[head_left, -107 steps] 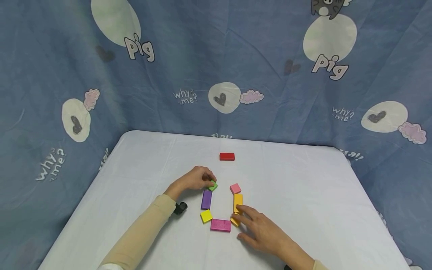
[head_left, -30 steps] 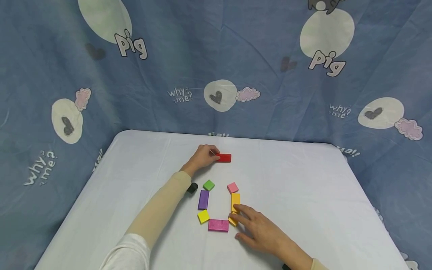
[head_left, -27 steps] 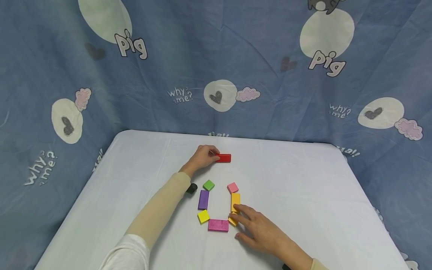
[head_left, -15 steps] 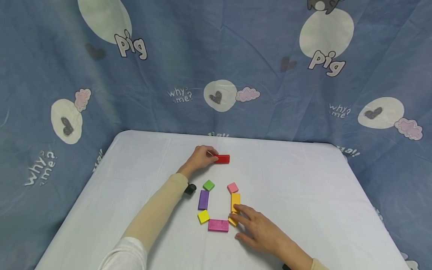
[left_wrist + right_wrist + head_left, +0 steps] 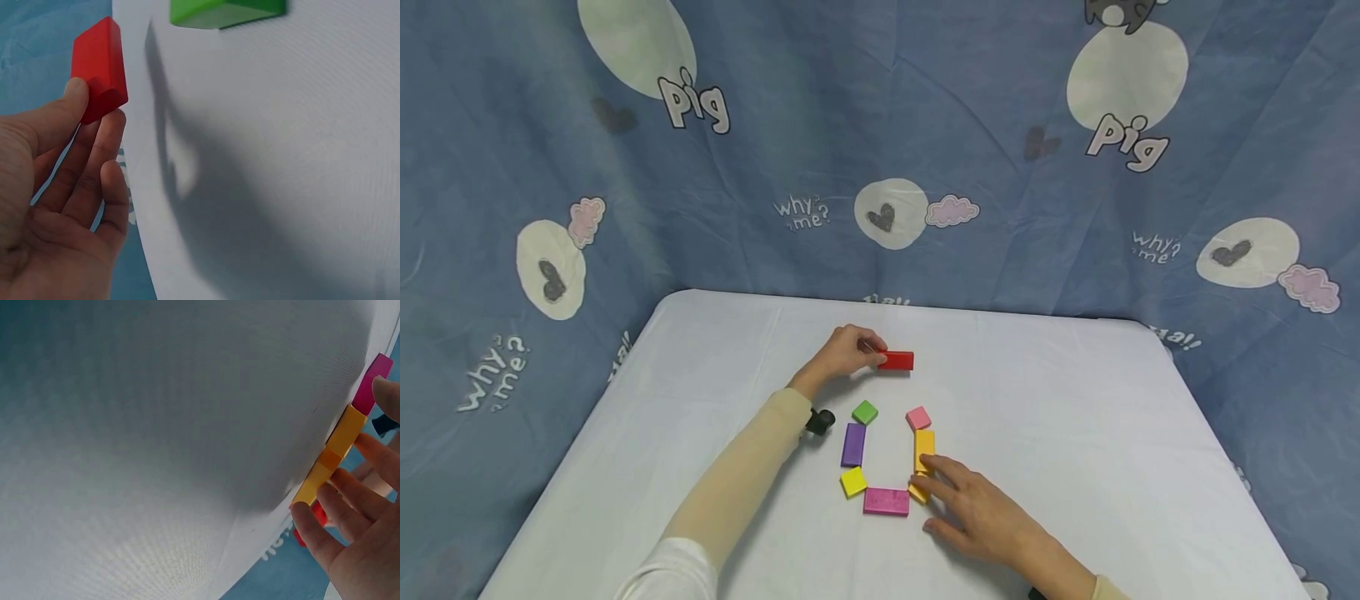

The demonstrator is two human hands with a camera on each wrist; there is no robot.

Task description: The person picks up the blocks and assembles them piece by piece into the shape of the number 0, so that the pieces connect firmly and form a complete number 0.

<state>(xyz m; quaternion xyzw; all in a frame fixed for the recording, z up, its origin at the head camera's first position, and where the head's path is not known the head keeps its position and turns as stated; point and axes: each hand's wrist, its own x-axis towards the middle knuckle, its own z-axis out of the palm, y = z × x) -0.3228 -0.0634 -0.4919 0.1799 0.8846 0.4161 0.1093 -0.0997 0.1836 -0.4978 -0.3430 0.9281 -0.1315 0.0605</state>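
Note:
A red rectangular block point(image 5: 898, 361) is pinched at its left end between the thumb and fingers of my left hand point(image 5: 844, 352). In the left wrist view the red block point(image 5: 100, 65) looks lifted off the white table. My right hand point(image 5: 981, 512) lies with fingers spread by two yellow-orange blocks point(image 5: 924, 446), fingertips on or right beside them. In the right wrist view those orange blocks point(image 5: 345, 432) stand end to end at the fingers. A U-shaped outline continues with a magenta block point(image 5: 886, 502), a yellow square point(image 5: 853, 482), a purple block point(image 5: 853, 445), a green square point(image 5: 865, 412) and a pink square point(image 5: 918, 417).
All the blocks are on a white-covered table point(image 5: 1060, 400). Behind it hangs a blue printed cloth point(image 5: 1000, 125). A black wrist camera point(image 5: 822, 422) sits under the left wrist, just left of the green and purple blocks.
Earliest, my left hand was at the green block; it then went to the red block at the back. Now the red block is slightly nearer, over its shadow. The right hand has stayed put.

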